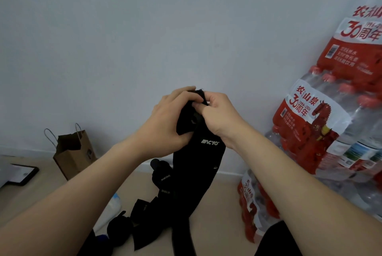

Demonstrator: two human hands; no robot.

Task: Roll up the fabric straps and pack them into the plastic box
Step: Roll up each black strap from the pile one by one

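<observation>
Pale wall ahead, tan floor below your hands. Both hands are raised at chest height: left hand point(165, 120) and right hand point(219, 114) pinch the top end of the wide black fabric strap with white lettering point(198, 169), the rest hanging down. Risk: the loose tail twists or a slack first turn unrolls. More black straps point(142, 214) lie beneath; plastic box not visible.

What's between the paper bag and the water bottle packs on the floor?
Head view: black straps piled on the floor, plus the held strap hanging down, between paper bag and bottle packs.
</observation>
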